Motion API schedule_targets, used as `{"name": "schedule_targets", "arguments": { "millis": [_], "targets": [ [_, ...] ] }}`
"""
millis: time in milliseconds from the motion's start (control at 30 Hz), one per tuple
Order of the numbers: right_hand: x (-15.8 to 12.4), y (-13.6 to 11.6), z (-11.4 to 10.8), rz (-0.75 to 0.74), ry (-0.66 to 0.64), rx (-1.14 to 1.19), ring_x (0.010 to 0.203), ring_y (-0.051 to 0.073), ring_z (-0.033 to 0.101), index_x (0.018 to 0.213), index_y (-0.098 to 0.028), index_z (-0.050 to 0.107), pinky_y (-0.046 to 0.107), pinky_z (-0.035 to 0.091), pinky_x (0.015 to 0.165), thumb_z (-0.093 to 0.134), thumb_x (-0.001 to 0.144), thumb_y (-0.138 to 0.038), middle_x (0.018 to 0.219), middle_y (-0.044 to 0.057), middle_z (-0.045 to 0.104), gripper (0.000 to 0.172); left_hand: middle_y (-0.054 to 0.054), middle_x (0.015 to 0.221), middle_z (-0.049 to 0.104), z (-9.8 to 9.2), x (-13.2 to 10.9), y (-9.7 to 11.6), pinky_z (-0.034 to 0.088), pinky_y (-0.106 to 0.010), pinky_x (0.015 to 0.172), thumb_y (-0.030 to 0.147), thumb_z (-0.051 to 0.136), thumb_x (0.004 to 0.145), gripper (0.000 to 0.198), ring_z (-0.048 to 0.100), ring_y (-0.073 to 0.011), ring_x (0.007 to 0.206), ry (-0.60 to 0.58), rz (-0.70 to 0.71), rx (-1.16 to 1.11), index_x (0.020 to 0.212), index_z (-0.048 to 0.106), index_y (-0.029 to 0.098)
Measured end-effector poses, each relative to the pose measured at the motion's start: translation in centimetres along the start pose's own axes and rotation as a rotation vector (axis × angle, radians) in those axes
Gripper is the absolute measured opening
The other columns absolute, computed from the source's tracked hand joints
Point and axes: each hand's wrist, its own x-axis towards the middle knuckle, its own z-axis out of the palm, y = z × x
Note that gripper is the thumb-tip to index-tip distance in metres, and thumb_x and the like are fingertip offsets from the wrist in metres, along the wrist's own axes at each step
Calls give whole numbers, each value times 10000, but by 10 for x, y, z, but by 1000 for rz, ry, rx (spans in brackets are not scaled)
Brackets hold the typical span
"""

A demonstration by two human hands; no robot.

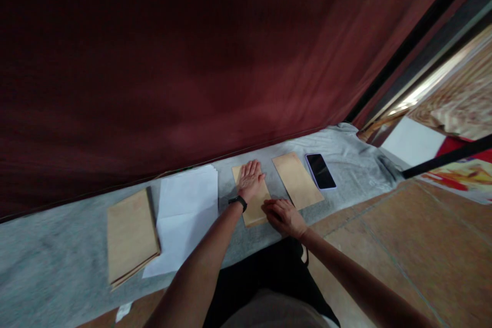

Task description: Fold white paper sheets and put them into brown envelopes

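A brown paper envelope (254, 213) lies on the grey cloth-covered bench in front of me. Flat on its upper part rests my left hand (250, 180), palm down, fingers stretched out; a dark band is on that wrist. At the envelope's lower right edge is my right hand (285, 217), its fingers curled and touching the edge. Whether anything is pinched in them is hidden. Just right of both hands lies a second brown envelope (299, 180).
A phone (321, 171) with a pale purple case lies beyond the second envelope. To the left are folded white paper sheets (187, 200) and a stack of brown envelopes (131, 236). A dark red panel (172, 61) rises behind the grey cloth (54, 251). Tiled floor (430, 246) is at right.
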Motion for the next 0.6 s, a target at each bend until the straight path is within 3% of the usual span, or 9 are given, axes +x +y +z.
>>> {"name": "schedule_targets", "arguments": {
  "millis": [133, 367, 500, 600],
  "targets": [
    [-1, 2, 1, -4, 3, -6, 1099, 224, 656, 1198, -246, 634, 414, 501, 955, 568, 982, -264, 1252, 83, 690, 227, -102, 1615, 361, 5, -32, 4, 176, -452, 1267, 350, 283, 1044, 558, 244, -236, 1529, 14, 96, -1, 1543, 362, 114],
    [-2, 5, 1, -17, -26, -45, 1098, 234, 645, 1183, -229, 633, 427, 486, 962, 560, 986, -274, 1245, 94, 688, 215, -61, 1634, 331, 0, -123, 12, 207, -435, 1265, 316, 312, 1049, 538, 219, -213, 1536, 1, 208, -11, 1564, 320, 159],
    [-3, 6, 2, -21, -17, -53, 1110, 238, 639, 1177, -222, 635, 429, 488, 950, 544, 990, -283, 1230, 95, 691, 216, -79, 1612, 375, -6, -168, 16, 270, -436, 1246, 336, 357, 1044, 542, 290, -217, 1512, -26, 263, -31, 1554, 337, 153],
    [-5, 6, 4, -22, -10, -61, 1160, 244, 621, 1190, -224, 638, 439, 479, 983, 527, 997, -286, 1247, 96, 683, 231, -83, 1564, 454, -8, -185, 17, 338, -415, 1217, 315, 372, 1043, 491, 383, -205, 1466, -6, 237, -70, 1506, 425, 160]
  ]
}}
